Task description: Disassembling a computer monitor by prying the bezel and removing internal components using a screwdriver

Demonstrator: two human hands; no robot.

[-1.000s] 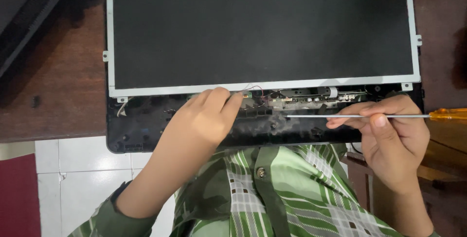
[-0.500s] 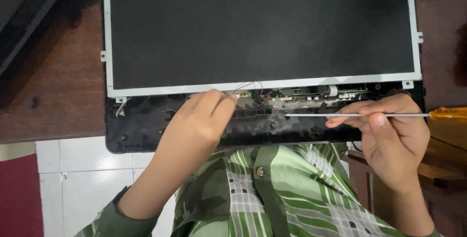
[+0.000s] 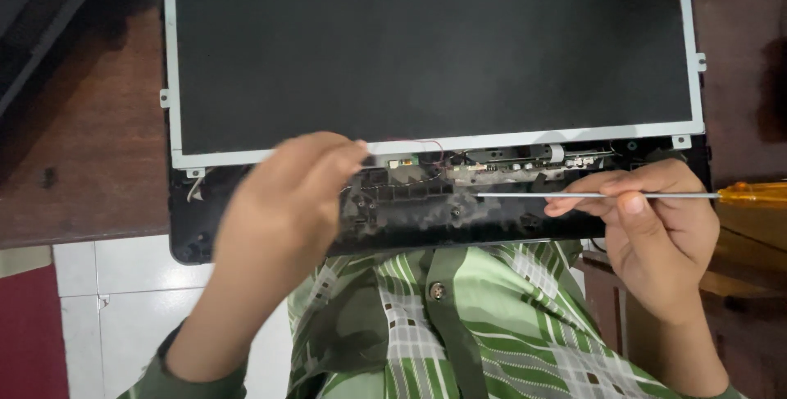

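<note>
A bare laptop screen panel [image 3: 434, 47] with a silver metal frame lies in its black plastic back cover [image 3: 410, 223] on a brown wooden table [image 3: 90, 153]. Below the panel's lower edge a narrow circuit board with thin wires [image 3: 484, 165] is exposed. My left hand [image 3: 283, 198] rests on the cover's lower strip, its fingertips at the panel's bottom edge beside the wires. My right hand [image 3: 656, 231] pinches the thin metal shaft of a screwdriver [image 3: 590, 195] with a yellow handle, held level, its tip over the cover's middle.
A dark flat device [image 3: 41, 14] lies at the table's far left corner. White floor tiles [image 3: 123, 309] and a red mat [image 3: 29, 333] show below the table edge. My green checked shirt [image 3: 459, 325] fills the bottom middle. A wooden piece [image 3: 750, 235] stands at right.
My left hand has shifted slightly along the panel's lower edge and looks blurred with motion. The right hand and the screwdriver have stayed in place.
</note>
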